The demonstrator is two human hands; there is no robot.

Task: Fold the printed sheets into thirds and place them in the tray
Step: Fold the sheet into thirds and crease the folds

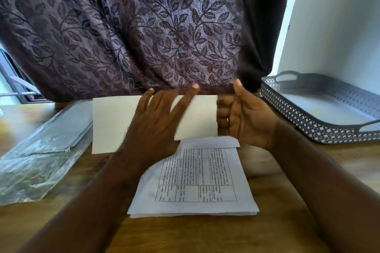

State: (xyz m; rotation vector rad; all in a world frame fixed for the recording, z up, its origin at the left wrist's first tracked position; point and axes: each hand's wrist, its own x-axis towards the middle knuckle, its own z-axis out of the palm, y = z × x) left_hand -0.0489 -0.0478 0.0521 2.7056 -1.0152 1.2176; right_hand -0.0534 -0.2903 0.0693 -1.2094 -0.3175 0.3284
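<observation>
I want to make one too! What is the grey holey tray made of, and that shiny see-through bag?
The grey rectangular tray looks like matt moulded plastic: its walls are an even pierced lattice with cut-out handles. The clear crinkled bag looks like thin glossy plastic film: it wrinkles, glints, and lets flat things inside show through.

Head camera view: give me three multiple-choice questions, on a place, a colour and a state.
1. On the table, the tray is: A far left; B far right; C in the middle.
2. Tray colour: A grey; B red; C green.
3. The right hand: A grips the white sheet; B lies flat on the table; C holds a pen.
Answers: B, it sits beyond the right hand; A, its lattice walls are grey; A, fingers curl round the sheet's edge.
</observation>
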